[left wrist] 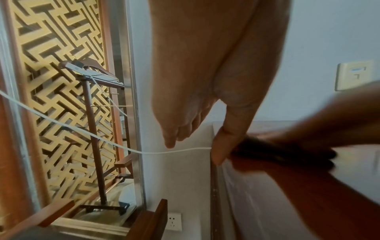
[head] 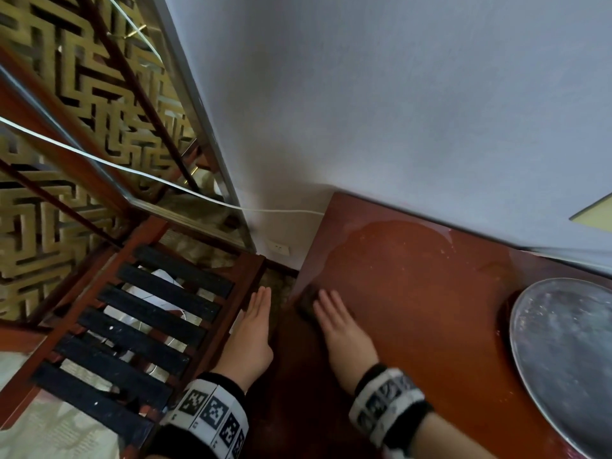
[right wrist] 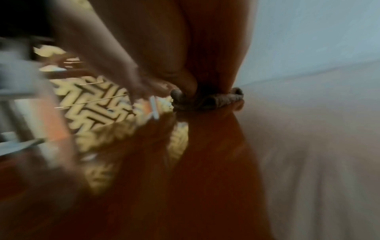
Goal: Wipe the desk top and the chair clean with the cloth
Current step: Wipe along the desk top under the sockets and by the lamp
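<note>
My right hand [head: 331, 313] lies flat with straight fingers on a dark brown cloth [head: 306, 301], pressing it onto the red-brown desk top [head: 414, 293] near the left edge. The cloth [right wrist: 207, 99] bunches under the fingers in the right wrist view; in the left wrist view the cloth [left wrist: 277, 151] is a dark blur. A wet sheen covers the desk's far part. My left hand [head: 260, 306] hangs open, fingers straight, in the gap between the desk and a slatted wooden rack [head: 149, 323], holding nothing. The chair is not in view.
A large round metal tray [head: 569, 359] lies on the desk at the right. A white cable [head: 132, 167] runs from the left to behind the desk. A wall socket [head: 280, 248] sits low on the white wall. A mirror with lattice pattern [head: 66, 127] stands at left.
</note>
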A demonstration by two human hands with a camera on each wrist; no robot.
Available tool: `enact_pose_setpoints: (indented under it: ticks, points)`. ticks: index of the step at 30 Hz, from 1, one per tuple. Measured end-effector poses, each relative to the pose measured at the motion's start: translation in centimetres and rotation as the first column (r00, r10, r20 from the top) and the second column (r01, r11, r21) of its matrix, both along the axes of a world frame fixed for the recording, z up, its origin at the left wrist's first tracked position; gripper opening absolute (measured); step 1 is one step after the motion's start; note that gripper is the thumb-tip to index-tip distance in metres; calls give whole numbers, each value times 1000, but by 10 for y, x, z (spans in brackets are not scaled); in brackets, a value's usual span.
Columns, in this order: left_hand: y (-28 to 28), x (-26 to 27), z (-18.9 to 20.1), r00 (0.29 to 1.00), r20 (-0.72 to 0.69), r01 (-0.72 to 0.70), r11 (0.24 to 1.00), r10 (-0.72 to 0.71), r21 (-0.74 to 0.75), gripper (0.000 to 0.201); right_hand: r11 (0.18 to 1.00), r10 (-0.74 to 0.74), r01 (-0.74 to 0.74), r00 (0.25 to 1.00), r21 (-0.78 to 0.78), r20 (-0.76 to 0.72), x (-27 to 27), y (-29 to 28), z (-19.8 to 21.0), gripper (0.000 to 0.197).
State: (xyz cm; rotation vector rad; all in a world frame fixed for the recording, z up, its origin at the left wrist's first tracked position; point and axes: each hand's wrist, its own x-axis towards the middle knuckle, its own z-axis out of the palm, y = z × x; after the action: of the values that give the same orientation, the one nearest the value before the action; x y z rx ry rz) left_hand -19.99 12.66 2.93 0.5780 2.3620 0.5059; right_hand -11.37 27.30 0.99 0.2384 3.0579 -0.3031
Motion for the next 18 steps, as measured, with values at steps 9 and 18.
enact_pose_setpoints:
  ticks: [9, 18]
  points:
    - [14, 26, -11, 995, 20, 95, 995, -95, -22, 121, 963, 269, -263, 942, -60, 201, -14, 26, -15, 55]
    - [36, 20, -13, 958, -54, 266, 944, -281, -192, 117, 961, 229, -254, 952, 106, 201, -53, 53, -3, 60]
